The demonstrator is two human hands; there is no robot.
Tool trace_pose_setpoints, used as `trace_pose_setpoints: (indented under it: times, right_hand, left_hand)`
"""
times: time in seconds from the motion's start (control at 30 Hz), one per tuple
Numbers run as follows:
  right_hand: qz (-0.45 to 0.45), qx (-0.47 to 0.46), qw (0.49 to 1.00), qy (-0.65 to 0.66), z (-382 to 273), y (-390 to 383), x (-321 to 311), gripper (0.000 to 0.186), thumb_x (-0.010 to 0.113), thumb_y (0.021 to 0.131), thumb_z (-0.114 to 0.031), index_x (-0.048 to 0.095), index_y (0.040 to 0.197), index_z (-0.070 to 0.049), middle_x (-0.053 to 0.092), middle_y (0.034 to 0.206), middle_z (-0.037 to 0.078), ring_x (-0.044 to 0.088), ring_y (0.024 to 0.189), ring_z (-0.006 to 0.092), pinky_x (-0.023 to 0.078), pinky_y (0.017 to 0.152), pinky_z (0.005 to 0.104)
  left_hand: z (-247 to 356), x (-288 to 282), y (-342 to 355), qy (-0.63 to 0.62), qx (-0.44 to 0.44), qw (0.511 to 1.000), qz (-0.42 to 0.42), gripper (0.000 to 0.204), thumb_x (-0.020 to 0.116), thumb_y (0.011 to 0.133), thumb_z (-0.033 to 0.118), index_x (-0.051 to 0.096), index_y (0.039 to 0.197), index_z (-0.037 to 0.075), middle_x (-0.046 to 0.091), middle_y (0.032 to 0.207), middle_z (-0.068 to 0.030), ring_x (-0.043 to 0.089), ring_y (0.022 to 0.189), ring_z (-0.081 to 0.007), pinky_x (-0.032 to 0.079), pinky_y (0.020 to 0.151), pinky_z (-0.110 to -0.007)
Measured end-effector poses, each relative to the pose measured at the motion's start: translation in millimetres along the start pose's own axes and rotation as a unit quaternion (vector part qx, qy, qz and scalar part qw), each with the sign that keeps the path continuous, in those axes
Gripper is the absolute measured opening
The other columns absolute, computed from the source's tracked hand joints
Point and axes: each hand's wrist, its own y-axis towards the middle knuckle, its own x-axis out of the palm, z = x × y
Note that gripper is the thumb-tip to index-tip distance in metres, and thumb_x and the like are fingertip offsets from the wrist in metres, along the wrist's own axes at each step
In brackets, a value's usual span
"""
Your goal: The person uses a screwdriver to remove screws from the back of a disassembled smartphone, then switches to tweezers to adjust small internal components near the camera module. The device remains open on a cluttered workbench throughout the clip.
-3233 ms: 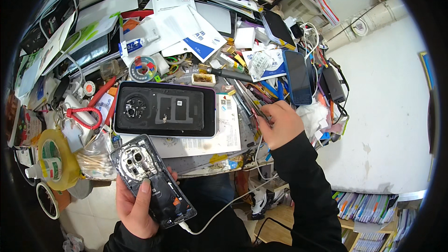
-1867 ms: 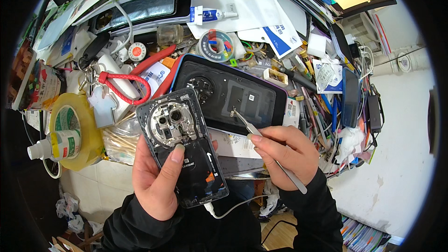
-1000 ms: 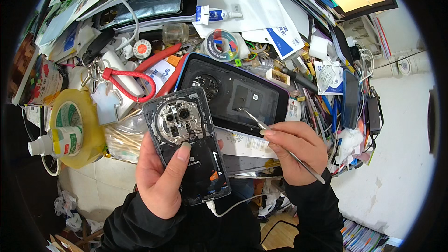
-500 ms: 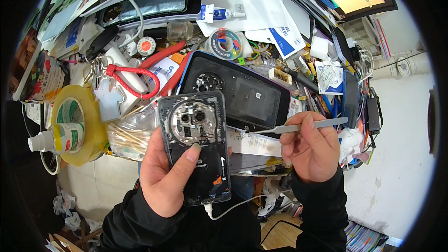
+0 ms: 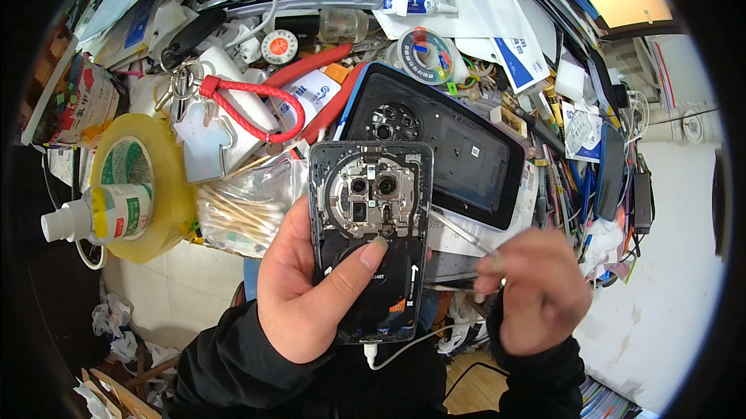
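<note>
My left hand holds an opened smartphone upright, thumb across its front. Its bare camera modules and metal shields show at the top, with a black cover sheet below. A white cable is plugged into its bottom edge. My right hand is blurred, its fingers closed on slim metal tweezers. Their tip points at the phone's right edge; I cannot tell whether it touches. Behind the phone lies a detached black back cover with camera openings, inner side up.
A yellow tape roll and a white-capped bottle stand at the left. Nearby are bagged cotton swabs, keys with a red strap and red-handled pliers. A solder wire spool and pens crowd the bench's back and right.
The phone appears further right in the picture, and so does the bench clutter, so the view has shifted. My right hand has lowered and turned, tilting the tweezers toward the phone's edge.
</note>
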Motion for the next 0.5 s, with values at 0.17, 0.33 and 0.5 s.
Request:
trace_pose_setpoints:
  times: [0.17, 0.33, 0.5]
  right_hand:
    - [-0.021, -0.178, 0.979, -0.098, 5.4, -13.0, 18.8, 0.044, 0.081, 0.075, 0.003, 0.075, 0.118, -0.002, 0.069, 0.11, 0.013, 0.068, 0.08, 0.0226, 0.053, 0.063, 0.0306]
    - [-0.003, -0.146, 0.988, -0.043, 11.1, -20.8, 32.6, 0.046, 0.08, 0.074, 0.005, 0.075, 0.119, -0.002, 0.068, 0.111, 0.013, 0.068, 0.08, 0.0213, 0.052, 0.062, 0.0274]
    - [-0.005, -0.069, 0.998, 0.005, 13.0, -23.1, 27.2, 0.045, 0.079, 0.072, 0.01, 0.077, 0.115, -0.006, 0.07, 0.11, 0.01, 0.065, 0.079, 0.0179, 0.047, 0.061, 0.0257]
  left_hand:
    - [-0.8, -0.6, -1.9, -0.04, -0.013, 0.999, 0.016, 0.05, 0.056, 0.098, -0.009, 0.042, 0.145, -0.004, 0.066, 0.128, -0.0173, 0.068, 0.112, -0.0239, 0.055, 0.098, -0.038]
    - [-1.5, -2.2, -3.2, -0.061, -0.022, 0.998, 0.016, 0.051, 0.059, 0.098, -0.01, 0.043, 0.146, -0.004, 0.066, 0.13, -0.0119, 0.065, 0.114, -0.0152, 0.052, 0.1, -0.031]
    - [-1.2, -2.5, -3.5, -0.058, -0.024, 0.998, 0.013, 0.052, 0.059, 0.098, -0.01, 0.042, 0.146, -0.004, 0.066, 0.129, -0.0121, 0.065, 0.114, -0.0149, 0.052, 0.099, -0.03]
